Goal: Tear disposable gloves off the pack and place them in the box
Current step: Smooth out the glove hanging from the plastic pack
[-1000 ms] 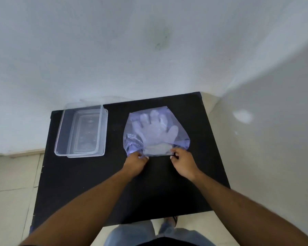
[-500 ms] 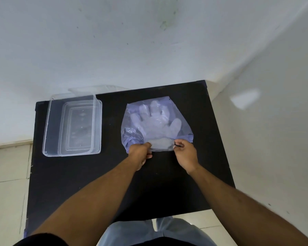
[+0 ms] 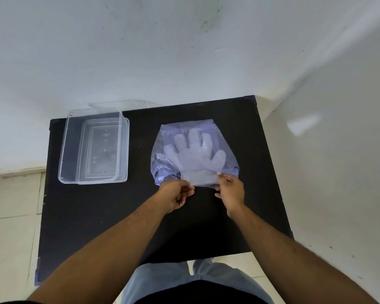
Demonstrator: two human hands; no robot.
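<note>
Black table (image 3: 97, 216), white corner walls (image 3: 162, 51), pale tiled floor (image 3: 11, 216)

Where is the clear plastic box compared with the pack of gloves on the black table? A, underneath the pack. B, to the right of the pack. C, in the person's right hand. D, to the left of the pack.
D: the clear plastic box sits on the black table apart from and left of the pack of gloves, while both the left hand and the right hand pinch the pack's near edge.
</note>
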